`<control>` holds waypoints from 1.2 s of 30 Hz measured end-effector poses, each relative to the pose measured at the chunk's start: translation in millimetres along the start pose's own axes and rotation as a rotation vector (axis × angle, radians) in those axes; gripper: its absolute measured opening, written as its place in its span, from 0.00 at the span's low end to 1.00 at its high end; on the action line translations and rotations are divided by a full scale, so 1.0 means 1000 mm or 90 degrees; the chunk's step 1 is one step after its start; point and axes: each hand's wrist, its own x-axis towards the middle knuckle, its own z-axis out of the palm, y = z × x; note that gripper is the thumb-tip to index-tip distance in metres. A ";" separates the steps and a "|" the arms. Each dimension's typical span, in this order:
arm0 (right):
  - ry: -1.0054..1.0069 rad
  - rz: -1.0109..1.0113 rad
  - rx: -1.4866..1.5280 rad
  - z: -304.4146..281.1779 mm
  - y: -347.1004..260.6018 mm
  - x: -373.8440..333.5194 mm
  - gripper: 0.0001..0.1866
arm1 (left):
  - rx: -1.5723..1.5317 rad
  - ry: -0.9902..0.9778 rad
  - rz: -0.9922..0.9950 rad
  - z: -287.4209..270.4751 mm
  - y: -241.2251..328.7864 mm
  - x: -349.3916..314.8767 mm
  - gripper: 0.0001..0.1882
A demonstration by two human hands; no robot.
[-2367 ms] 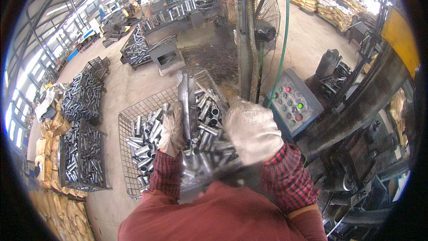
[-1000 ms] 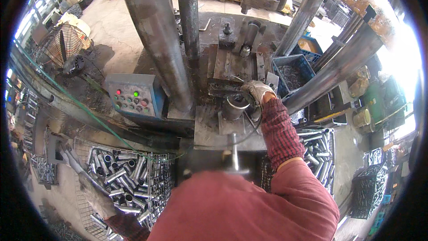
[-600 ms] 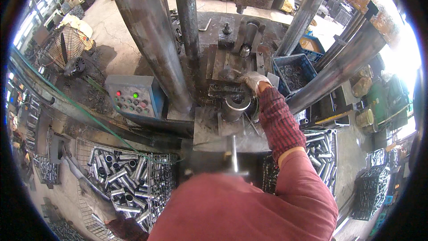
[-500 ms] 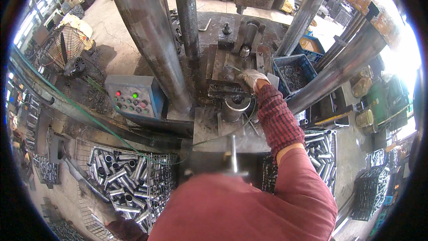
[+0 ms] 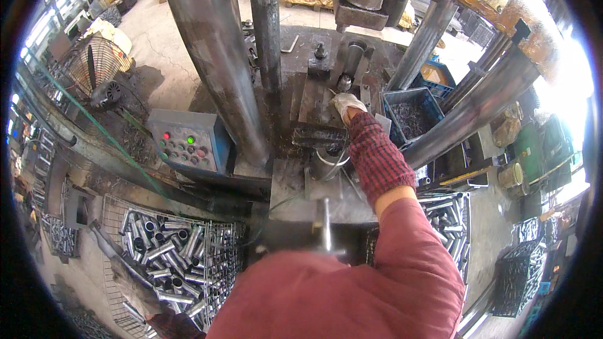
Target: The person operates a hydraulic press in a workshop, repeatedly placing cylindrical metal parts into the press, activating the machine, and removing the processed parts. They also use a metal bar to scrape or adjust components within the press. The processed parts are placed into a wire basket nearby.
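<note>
My right hand (image 5: pixel 349 107), in a pale glove, is at the dark steel die block (image 5: pixel 314 102) on the press bed. Its fingers look closed; a thin light tip shows past them, but what it belongs to is hidden. Just beyond the fingers stands a short shiny metal plug (image 5: pixel 344 83) in front of a cradle with a round metal bar (image 5: pixel 355 56). My left hand (image 5: pixel 137 292), gloved and smeared by motion, is low on the left at the side of a wire basket (image 5: pixel 113 238) full of cut metal tubes (image 5: pixel 166 254). Its fingers cannot be made out.
Thick steel columns (image 5: pixel 217 56) flank the press bed. A control box (image 5: pixel 188 141) with lit red and green buttons stands left. A blue crate (image 5: pixel 411 113) of metal scraps sits right of the die. Nearer is a white-rimmed metal cylinder (image 5: pixel 330 162). A caged fan (image 5: pixel 94 69) stands far left.
My right hand has shifted slightly left and away from me over the die block, toward the metal plug. My left hand has come further into view beside the basket. The view has shifted slightly.
</note>
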 end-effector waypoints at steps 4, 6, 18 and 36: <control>-0.013 0.001 0.018 0.008 0.003 0.018 0.20 | -0.053 0.025 -0.028 0.012 -0.012 -0.001 0.22; -0.058 0.050 0.036 0.011 0.003 0.026 0.22 | -0.092 0.002 -0.069 0.013 -0.018 0.001 0.21; -0.087 -0.034 -0.011 0.001 0.008 0.009 0.18 | -0.156 -0.030 -0.176 0.005 -0.011 0.002 0.21; -0.122 -0.116 -0.024 -0.022 -0.031 -0.049 0.19 | -0.036 -0.067 -0.104 0.015 -0.090 0.006 0.25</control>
